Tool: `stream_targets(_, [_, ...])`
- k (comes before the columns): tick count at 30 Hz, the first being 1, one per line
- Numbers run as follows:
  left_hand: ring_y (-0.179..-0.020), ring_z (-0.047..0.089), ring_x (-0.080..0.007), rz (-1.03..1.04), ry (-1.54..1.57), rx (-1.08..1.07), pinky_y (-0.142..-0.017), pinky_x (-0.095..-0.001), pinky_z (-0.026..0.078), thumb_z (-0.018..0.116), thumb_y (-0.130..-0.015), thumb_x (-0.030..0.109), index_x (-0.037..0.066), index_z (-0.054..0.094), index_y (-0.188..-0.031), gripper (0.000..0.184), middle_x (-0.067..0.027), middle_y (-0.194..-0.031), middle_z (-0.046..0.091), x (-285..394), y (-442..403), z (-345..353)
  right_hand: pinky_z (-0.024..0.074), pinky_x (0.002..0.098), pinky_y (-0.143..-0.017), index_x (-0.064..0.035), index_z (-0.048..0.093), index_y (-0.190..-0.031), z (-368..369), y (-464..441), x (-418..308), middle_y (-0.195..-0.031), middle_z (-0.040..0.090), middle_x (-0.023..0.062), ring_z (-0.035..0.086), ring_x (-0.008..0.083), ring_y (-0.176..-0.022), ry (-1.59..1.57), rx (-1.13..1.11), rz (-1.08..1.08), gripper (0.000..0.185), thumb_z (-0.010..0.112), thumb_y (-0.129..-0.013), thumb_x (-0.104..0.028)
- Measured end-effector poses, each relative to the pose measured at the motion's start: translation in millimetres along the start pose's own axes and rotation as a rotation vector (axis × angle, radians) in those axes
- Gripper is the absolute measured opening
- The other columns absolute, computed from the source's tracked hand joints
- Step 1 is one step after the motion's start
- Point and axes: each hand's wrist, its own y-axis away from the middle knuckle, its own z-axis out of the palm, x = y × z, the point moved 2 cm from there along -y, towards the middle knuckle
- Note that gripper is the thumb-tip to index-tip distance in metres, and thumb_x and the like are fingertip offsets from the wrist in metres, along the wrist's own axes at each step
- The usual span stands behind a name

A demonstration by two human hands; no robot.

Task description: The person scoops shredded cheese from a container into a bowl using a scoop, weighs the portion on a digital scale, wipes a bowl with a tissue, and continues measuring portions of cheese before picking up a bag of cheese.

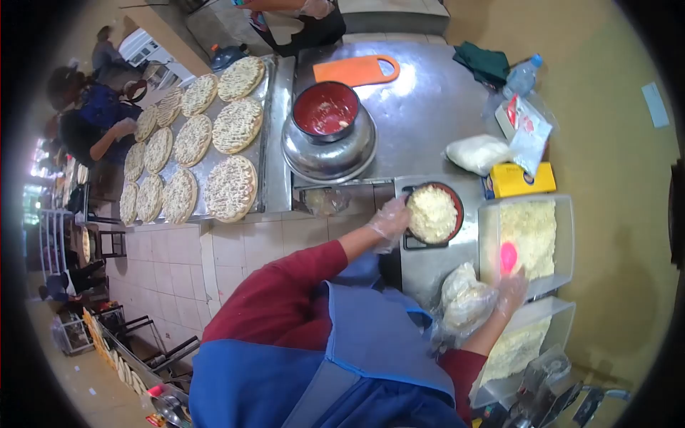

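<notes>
My left hand (391,220), in a clear plastic glove, grips the left rim of a red and black bowl (459,214). White grated food (432,213) is heaped in this bowl, which stands on a black scale (415,244). Further right, my gloved right hand (511,291) is closed round the near end of a pink scoop (508,257). The scoop rests in a clear plastic bin (572,242) holding more grated food (539,225). Its fingertips are partly hidden.
A second bin (560,317) and a plastic bag (464,299) lie nearby. Ahead, a red bowl (325,112) tops an upturned metal bowl (335,160). Topped dough rounds (230,188) cover the left tray. Beside it, a person (93,128) reaches over; another (296,21) stands opposite.
</notes>
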Motion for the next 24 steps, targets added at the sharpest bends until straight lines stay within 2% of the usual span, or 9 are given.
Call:
stream_targets(2, [-0.111,0.055,-0.0433,0.032,0.051,-0.023,-0.096,-0.0471,0.043,0.046,-0.088,0.025,-0.004,0.053,-0.121,0.044,-0.0329,-0.112,0.058,5,10,-12,0.0422,0.0426,-0.099,-0.0001,0.050,-0.133,-32,20,-30,-0.118,0.061,0.0208,0.055,0.0365,-0.113,-0.193,0.244,-0.229,0.046,0.051,-0.090,-0.018])
stream_targets(3, [-0.108,0.055,-0.0441,0.217,0.250,-0.113,-0.095,-0.0465,0.044,0.046,-0.089,0.025,-0.006,0.053,-0.119,0.044,-0.0316,-0.112,0.058,-16,6,-1,0.0424,0.0425,-0.098,-0.0001,0.052,-0.130,-58,39,-52,-0.117,0.061,0.0196,0.056,0.0360,-0.111,-0.344,0.253,-0.294,0.044,0.053,-0.090,-0.018])
stream_targets(4, [-0.109,0.053,-0.0442,0.054,0.180,-0.061,-0.096,-0.0458,0.043,0.045,-0.089,0.025,-0.007,0.051,-0.122,0.046,-0.0313,-0.117,0.054,12,21,-19,0.0426,0.0424,-0.098,-0.0002,0.053,-0.128,-85,59,-80,-0.116,0.062,0.0183,0.057,0.0355,-0.109,-0.504,0.266,-0.367,0.042,0.054,-0.090,-0.017])
stream_targets(11, [-0.116,0.046,-0.0470,0.217,0.007,-0.134,-0.101,-0.0434,0.039,0.048,-0.086,0.021,-0.005,0.047,-0.125,0.047,-0.0311,-0.129,0.047,75,74,-62,0.0457,0.0422,-0.084,-0.0060,0.063,-0.107,-133,135,-164,-0.102,0.063,0.0134,0.059,0.0318,-0.096,-0.772,0.182,-0.811,0.021,0.060,-0.087,-0.012])
stream_targets(13, [-0.121,0.048,-0.0246,0.397,-0.387,-0.152,-0.103,-0.0356,0.038,0.050,-0.090,0.024,-0.007,0.035,-0.139,0.060,-0.0206,-0.135,0.049,71,80,-65,0.0460,0.0418,-0.082,-0.0064,0.063,-0.105,-132,143,-163,-0.100,0.063,0.0126,0.059,0.0313,-0.094,-0.658,0.197,-0.840,0.020,0.061,-0.085,-0.009])
stream_targets(14, [-0.122,0.047,-0.0261,0.295,-0.205,-0.152,-0.104,-0.0364,0.037,0.051,-0.089,0.024,-0.009,0.035,-0.138,0.060,-0.0227,-0.136,0.047,70,84,-65,0.0463,0.0414,-0.080,-0.0068,0.063,-0.103,-132,144,-171,-0.098,0.063,0.0117,0.059,0.0308,-0.092,-0.553,0.224,-0.889,0.019,0.061,-0.084,-0.007])
stream_targets(16, [-0.123,0.046,-0.0281,0.033,0.171,-0.107,-0.105,-0.0353,0.036,0.053,-0.087,0.024,-0.011,0.036,-0.135,0.061,-0.0259,-0.134,0.047,96,101,-65,0.0460,0.0414,-0.081,-0.0066,0.062,-0.107,-131,150,-176,-0.100,0.062,0.0111,0.059,0.0308,-0.094,-0.558,0.189,-0.964,0.024,0.061,-0.083,-0.007])
stream_targets(21, [-0.112,0.054,-0.0198,0.128,0.155,-0.099,-0.096,-0.0313,0.042,0.047,-0.085,0.013,-0.003,0.039,-0.138,0.057,-0.0165,-0.121,0.058,68,121,-70,0.0459,0.0395,-0.085,-0.0062,0.060,-0.120,-139,159,-176,-0.107,0.062,0.0133,0.059,0.0296,-0.099,-0.674,0.286,-1.203,0.038,0.060,-0.082,-0.004])
stream_targets(24, [-0.115,0.052,-0.0197,0.087,0.237,-0.051,-0.098,-0.0316,0.041,0.047,-0.085,0.012,-0.002,0.040,-0.138,0.055,-0.0151,-0.123,0.058,69,144,-84,0.0379,0.0413,-0.101,-0.0056,0.049,-0.134,-127,153,-160,-0.124,0.056,0.0155,0.051,0.0316,-0.118,-0.976,0.216,-0.913,0.052,0.063,-0.087,-0.023])
